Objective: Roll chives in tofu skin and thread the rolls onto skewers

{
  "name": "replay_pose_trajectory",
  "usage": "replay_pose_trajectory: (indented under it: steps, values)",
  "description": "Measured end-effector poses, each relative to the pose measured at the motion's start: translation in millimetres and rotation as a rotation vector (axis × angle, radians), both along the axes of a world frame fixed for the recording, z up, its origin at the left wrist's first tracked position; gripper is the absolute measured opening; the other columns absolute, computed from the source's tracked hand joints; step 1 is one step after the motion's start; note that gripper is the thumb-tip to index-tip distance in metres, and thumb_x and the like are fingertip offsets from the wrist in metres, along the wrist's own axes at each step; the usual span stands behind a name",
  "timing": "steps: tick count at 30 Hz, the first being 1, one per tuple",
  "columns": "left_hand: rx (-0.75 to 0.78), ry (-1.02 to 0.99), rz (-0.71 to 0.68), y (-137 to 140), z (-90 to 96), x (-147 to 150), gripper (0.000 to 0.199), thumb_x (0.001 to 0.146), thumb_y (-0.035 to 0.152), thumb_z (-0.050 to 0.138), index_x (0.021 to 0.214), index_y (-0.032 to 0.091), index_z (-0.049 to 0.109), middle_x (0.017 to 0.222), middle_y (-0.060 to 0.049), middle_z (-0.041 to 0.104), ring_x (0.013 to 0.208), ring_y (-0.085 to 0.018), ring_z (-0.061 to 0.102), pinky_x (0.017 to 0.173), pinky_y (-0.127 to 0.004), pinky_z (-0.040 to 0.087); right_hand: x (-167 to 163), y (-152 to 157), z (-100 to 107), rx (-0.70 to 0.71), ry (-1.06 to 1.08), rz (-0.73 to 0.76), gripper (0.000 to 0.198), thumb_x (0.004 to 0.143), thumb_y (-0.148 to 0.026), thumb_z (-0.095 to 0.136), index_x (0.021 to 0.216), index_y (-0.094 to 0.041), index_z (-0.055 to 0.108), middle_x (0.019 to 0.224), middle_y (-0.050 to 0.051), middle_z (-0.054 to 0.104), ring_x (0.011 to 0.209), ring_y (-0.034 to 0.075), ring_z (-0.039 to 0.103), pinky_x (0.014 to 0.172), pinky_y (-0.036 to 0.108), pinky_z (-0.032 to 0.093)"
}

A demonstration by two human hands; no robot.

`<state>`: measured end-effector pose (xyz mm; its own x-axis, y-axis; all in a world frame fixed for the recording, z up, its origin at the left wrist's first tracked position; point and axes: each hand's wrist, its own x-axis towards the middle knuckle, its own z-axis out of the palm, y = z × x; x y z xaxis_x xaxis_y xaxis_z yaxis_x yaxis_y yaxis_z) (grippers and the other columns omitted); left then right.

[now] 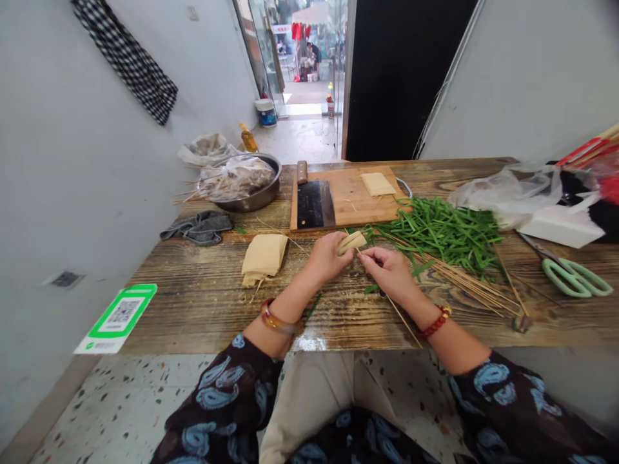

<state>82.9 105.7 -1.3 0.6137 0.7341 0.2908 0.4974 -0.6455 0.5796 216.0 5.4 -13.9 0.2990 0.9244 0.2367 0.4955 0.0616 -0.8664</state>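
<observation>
My left hand [329, 256] is closed around a rolled sheet of tofu skin [353, 241], held just above the table. Pinched in my right hand [387, 270] is a thin wooden skewer [403, 320], its tip at the roll and its other end slanting down toward the table's front edge. Whether the tip has gone through the roll I cannot tell. A stack of square tofu sheets [264, 258] lies left of my hands. Cut green chives [445, 232] are heaped to the right, with several loose skewers [464, 283] beside them.
Behind my hands lies a cutting board [351, 206] bearing a cleaver [314, 203] and more tofu sheets [378, 184]. A metal basin [261, 193] with bagged skewers stands back left, near a grey cloth [198, 227]. Green-handled scissors [575, 277] and a plastic bag [512, 187] are at right.
</observation>
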Motion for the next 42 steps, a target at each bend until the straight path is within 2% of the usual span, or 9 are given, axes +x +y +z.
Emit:
replay_pose_trajectory:
  steps: [9, 16, 21, 30, 37, 42]
  values:
    - [-0.032, -0.018, 0.020, -1.1, 3.6, -1.3, 0.024, 0.072, 0.020, 0.064, 0.095, 0.014, 0.066, 0.092, -0.007, 0.070, 0.086, -0.021, 0.064, 0.079, -0.030, 0.048, 0.3, -0.1, -1.5, -0.006, 0.031, 0.017, 0.031, 0.083, -0.042, 0.052, 0.076, -0.016, 0.067, 0.056, -0.001, 0.053, 0.052, 0.012, 0.044, 0.051, 0.024, 0.033]
    - [-0.077, -0.103, 0.055, -4.6, 6.1, -1.1, 0.019, 0.070, 0.018, 0.065, 0.088, 0.015, 0.061, 0.081, -0.002, 0.068, 0.073, -0.015, 0.061, 0.068, -0.025, 0.046, -0.6, -0.6, 0.1, 0.009, 0.036, 0.030, 0.032, 0.083, -0.043, 0.052, 0.078, -0.015, 0.068, 0.056, -0.002, 0.052, 0.051, 0.012, 0.043, 0.050, 0.024, 0.032]
    - [-0.079, -0.126, 0.029, -4.4, 6.8, -2.8, 0.017, 0.070, 0.018, 0.064, 0.087, 0.016, 0.060, 0.080, 0.000, 0.066, 0.071, -0.014, 0.059, 0.068, -0.024, 0.044, -0.3, -1.5, 2.8, 0.014, 0.016, 0.035, 0.031, 0.083, -0.042, 0.052, 0.080, -0.015, 0.068, 0.057, -0.001, 0.054, 0.052, 0.012, 0.044, 0.051, 0.024, 0.034]
    - [0.062, -0.099, -0.051, 2.5, 6.3, -8.5, 0.019, 0.071, 0.020, 0.066, 0.090, 0.018, 0.062, 0.090, -0.004, 0.066, 0.086, -0.019, 0.059, 0.079, -0.029, 0.045, -0.1, -2.7, 4.8, 0.024, 0.014, 0.045, 0.031, 0.084, -0.040, 0.051, 0.080, -0.015, 0.069, 0.059, 0.000, 0.057, 0.053, 0.012, 0.045, 0.051, 0.023, 0.034]
    - [-0.201, -0.227, -0.056, -1.2, 4.9, -5.2, 0.018, 0.071, 0.017, 0.064, 0.088, 0.016, 0.058, 0.081, 0.000, 0.065, 0.075, -0.013, 0.059, 0.070, -0.024, 0.044, 1.8, -2.0, 0.6, 0.014, 0.047, 0.048, 0.028, 0.084, -0.039, 0.053, 0.082, -0.017, 0.069, 0.062, 0.000, 0.059, 0.054, 0.012, 0.048, 0.050, 0.022, 0.034]
    - [-0.205, -0.216, -0.001, -1.9, 5.2, -4.3, 0.019, 0.069, 0.017, 0.065, 0.087, 0.016, 0.058, 0.081, 0.001, 0.066, 0.075, -0.013, 0.060, 0.070, -0.024, 0.044, 1.0, -1.6, 0.6, -0.008, 0.091, 0.036, 0.029, 0.082, -0.041, 0.055, 0.081, -0.016, 0.069, 0.059, -0.001, 0.058, 0.051, 0.011, 0.046, 0.048, 0.022, 0.034]
